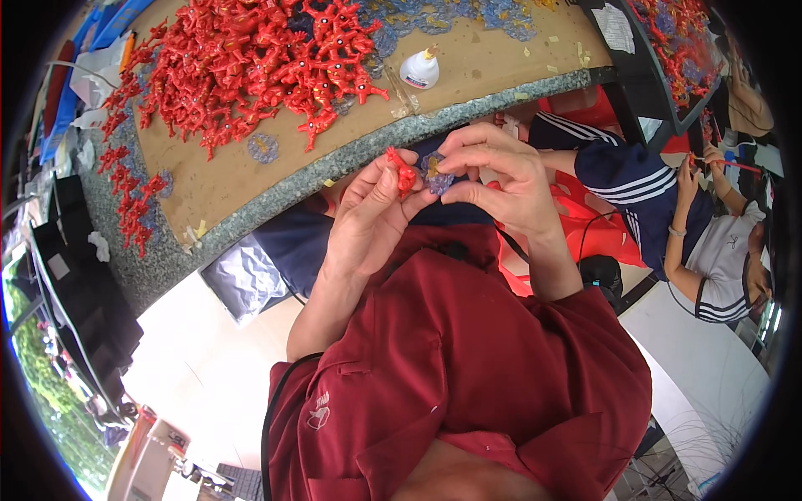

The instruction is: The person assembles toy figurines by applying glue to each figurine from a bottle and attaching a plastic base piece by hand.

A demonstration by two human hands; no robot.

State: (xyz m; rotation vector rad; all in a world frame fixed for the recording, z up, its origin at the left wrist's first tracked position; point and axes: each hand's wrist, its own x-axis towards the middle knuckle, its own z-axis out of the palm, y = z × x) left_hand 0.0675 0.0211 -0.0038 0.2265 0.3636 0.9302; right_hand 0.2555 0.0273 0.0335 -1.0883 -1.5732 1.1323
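My left hand pinches a small red plastic figure between thumb and fingers, just off the table's near edge. Close beside it, my right hand grips a translucent purple-blue piece with some yellow on it. The two parts are held near each other; whether they touch is hard to tell. On the table beyond lies a big heap of similar red figures. A lone translucent piece rests on the cardboard in front of that heap.
A white glue bottle stands on the cardboard-covered table. More translucent pieces lie at the back. A few red figures sit at the left. A black crate of parts is at the right, near a co-worker in grey.
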